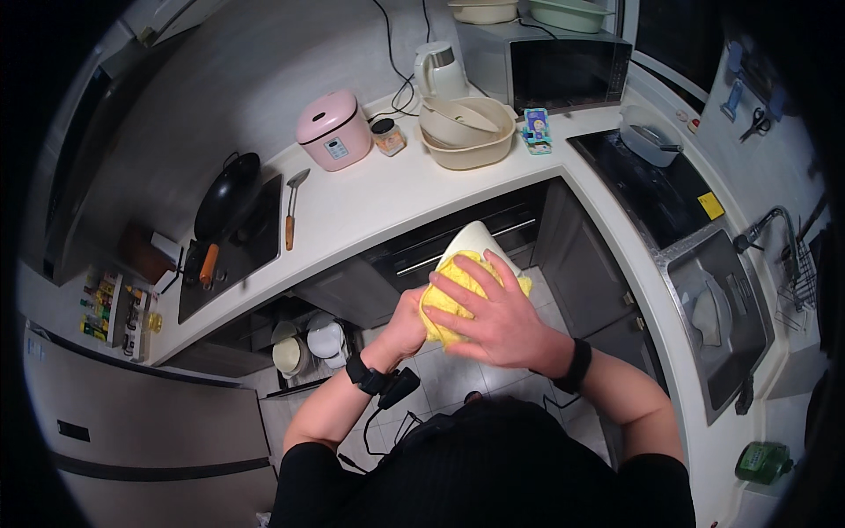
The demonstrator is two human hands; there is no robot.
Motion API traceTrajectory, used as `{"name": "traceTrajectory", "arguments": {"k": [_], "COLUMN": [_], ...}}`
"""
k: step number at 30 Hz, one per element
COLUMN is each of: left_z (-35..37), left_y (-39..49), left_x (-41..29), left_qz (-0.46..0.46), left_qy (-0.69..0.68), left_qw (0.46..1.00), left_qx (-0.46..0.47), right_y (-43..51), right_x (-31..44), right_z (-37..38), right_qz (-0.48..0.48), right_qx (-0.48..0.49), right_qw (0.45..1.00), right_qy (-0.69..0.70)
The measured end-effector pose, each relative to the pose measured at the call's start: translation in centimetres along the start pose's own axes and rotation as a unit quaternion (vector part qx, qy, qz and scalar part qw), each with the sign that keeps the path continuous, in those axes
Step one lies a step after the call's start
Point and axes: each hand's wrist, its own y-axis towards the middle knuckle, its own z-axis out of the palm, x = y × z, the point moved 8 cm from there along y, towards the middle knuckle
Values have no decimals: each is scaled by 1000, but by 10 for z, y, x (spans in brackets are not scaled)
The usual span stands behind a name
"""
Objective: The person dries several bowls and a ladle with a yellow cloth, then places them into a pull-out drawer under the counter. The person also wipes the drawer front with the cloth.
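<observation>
In front of my body, above the floor, a white dish [474, 239] is held tilted; whether it is a plate or a bowl cannot be told. A crumpled yellow cloth [455, 294] covers most of it. My left hand [401, 325] grips the dish at its left side, the fingertips hidden behind dish and cloth. Across the cloth lies my right hand [496, 310], fingers spread, pressing it against the dish. Both wrists wear black bands.
Below left, a pulled-out rack [307, 379] holds several bowls. On the counter [389, 188] stand a pink rice cooker [335, 130], beige basins [472, 155] and a spatula [290, 218]. A wok [228, 195] is at left. The sink [739, 376], at right, contains dishes.
</observation>
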Motion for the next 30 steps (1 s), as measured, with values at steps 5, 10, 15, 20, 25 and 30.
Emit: {"name": "traceTrajectory", "arguments": {"k": [5, 10, 15, 20, 25, 30], "left_z": [6, 5, 3, -3, -21, -33], "left_y": [-4, -11, -15, -14, -10, -15], "left_x": [1, -7, -19, -22, -26, -24], "left_qz": [-15, -16, 19, 48, 81, 89], "left_qy": [19, 0, -21, -73, -97, -174], "left_qw": [1000, 999, 997, 990, 982, 970], "left_qx": [2, -39, -70, -109, -139, -142], "right_y": [-7, -36, -72, -90, -93, -91], "right_x": [-58, -129, -124, -99, -60, -104], "right_z": [12, 72, 111, 144, 149, 97], "right_qz": [153, 405, 498, 541, 454, 459], "right_qx": [-77, -98, -108, -109, 26, -132], "right_qw": [978, 680, 463, 366, 366, 538], "right_qy": [116, 602, 725, 750, 812, 695]}}
